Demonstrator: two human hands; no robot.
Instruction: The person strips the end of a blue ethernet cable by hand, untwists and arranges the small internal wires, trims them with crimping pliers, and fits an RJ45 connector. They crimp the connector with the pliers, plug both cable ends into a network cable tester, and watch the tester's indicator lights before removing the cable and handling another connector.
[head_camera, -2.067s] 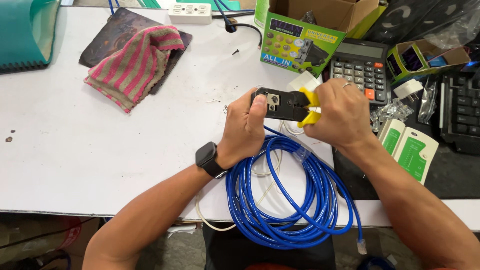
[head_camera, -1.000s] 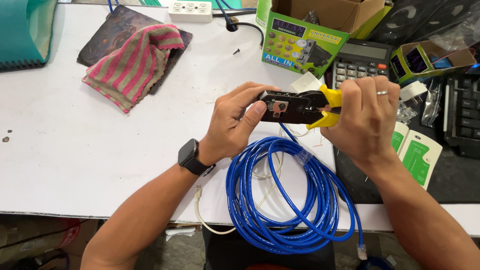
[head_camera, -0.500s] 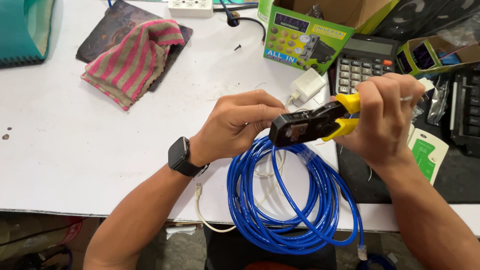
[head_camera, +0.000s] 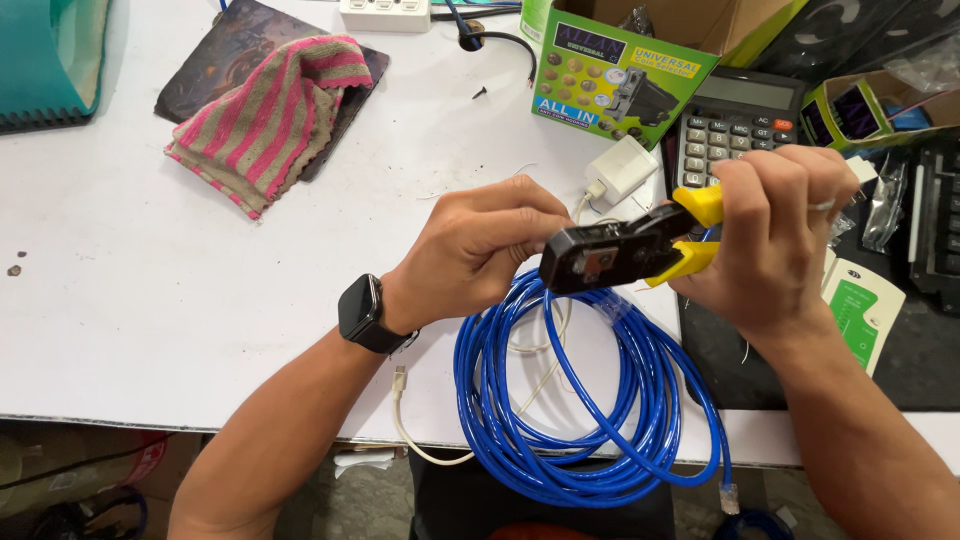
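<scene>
While the right hand squeezes the yellow handles of a black crimping tool above the white table, the left hand closes its fingers at the tool's head, over a coiled blue network cable.

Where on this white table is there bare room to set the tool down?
Bare white table lies left of the left hand, below the striped cloth. Another patch sits between cloth and green box. The right side, around the calculator and blue cable coil, is crowded.
</scene>
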